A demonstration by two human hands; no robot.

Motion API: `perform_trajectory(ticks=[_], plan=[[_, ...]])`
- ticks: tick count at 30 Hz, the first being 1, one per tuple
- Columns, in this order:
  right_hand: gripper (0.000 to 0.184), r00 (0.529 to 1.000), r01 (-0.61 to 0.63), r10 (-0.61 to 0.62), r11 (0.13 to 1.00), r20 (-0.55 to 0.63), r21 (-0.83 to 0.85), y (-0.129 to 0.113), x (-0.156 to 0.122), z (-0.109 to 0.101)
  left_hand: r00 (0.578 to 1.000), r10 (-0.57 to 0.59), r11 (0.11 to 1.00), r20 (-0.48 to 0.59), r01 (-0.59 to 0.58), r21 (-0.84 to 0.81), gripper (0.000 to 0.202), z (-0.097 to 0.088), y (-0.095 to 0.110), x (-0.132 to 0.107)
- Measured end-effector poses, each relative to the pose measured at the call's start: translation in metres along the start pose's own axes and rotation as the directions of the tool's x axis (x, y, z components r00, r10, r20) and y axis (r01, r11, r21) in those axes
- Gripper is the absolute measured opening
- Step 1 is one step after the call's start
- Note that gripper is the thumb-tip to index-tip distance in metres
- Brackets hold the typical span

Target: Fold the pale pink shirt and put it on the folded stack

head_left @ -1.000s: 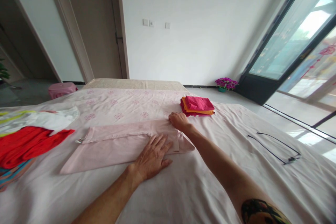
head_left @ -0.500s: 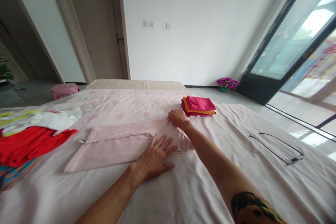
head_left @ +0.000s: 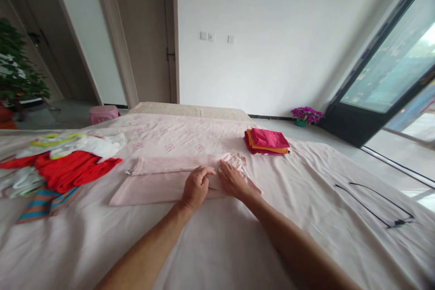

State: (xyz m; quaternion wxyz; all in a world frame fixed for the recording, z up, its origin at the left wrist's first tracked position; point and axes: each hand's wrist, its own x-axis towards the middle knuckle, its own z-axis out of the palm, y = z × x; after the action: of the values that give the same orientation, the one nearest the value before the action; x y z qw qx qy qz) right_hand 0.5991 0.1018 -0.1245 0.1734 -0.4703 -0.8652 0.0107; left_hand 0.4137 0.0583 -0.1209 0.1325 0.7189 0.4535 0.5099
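Observation:
A pale pink garment [head_left: 159, 186] lies on the bed in a long folded strip, its right end bunched and wrinkled. Curled fingers bring my left hand [head_left: 196, 188] closed at the middle of the garment, and its fingertips are partly hidden. Just to the right, my right hand [head_left: 233, 179] rests on the cloth with its fingers stretched out, beside the bunched end. A small metal zip or clip shows at the garment's left end.
A folded stack of crimson and orange cloth [head_left: 268, 140] sits beyond my right hand. Glasses [head_left: 390, 208] lie at the right. On the left is a loose heap of clothes, with a red piece [head_left: 68, 170] and a striped piece [head_left: 47, 204]. A pink stool [head_left: 103, 113] stands behind.
My right hand has come down and nearer on the garment, its fingers now stretched out. My left hand has gone from flat and spread to curled. The view has shifted left.

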Motion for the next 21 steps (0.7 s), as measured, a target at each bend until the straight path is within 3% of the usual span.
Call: perform_trajectory(ticks=[5,8,11,16,21], plan=[[0.054,1.0,-0.025,0.02,0.976,-0.023,-0.214,-0.007,-0.02,0.013,0.999,-0.001,0.942,0.043,-0.014,0.335,0.039,-0.017,-0.01,0.006],[0.053,1.0,0.002,-0.006,0.966,-0.014,-0.258,-0.008,-0.02,0.015,0.987,-0.133,0.829,0.088,0.062,0.557,0.04,-0.04,-0.027,0.01],[0.053,1.0,0.005,-0.008,0.966,-0.011,-0.259,-0.006,-0.019,0.017,0.949,-0.28,0.695,0.143,0.097,0.712,0.044,-0.074,-0.053,0.01],[0.052,0.999,0.03,-0.037,0.967,-0.021,-0.254,-0.003,-0.02,0.019,0.885,-0.433,0.539,0.173,0.1,0.836,0.06,-0.133,-0.096,0.004],[0.053,0.999,0.02,-0.027,0.965,-0.024,-0.262,-0.003,-0.019,0.02,0.873,-0.461,0.494,0.16,0.103,0.863,0.065,-0.157,-0.113,-0.003]])
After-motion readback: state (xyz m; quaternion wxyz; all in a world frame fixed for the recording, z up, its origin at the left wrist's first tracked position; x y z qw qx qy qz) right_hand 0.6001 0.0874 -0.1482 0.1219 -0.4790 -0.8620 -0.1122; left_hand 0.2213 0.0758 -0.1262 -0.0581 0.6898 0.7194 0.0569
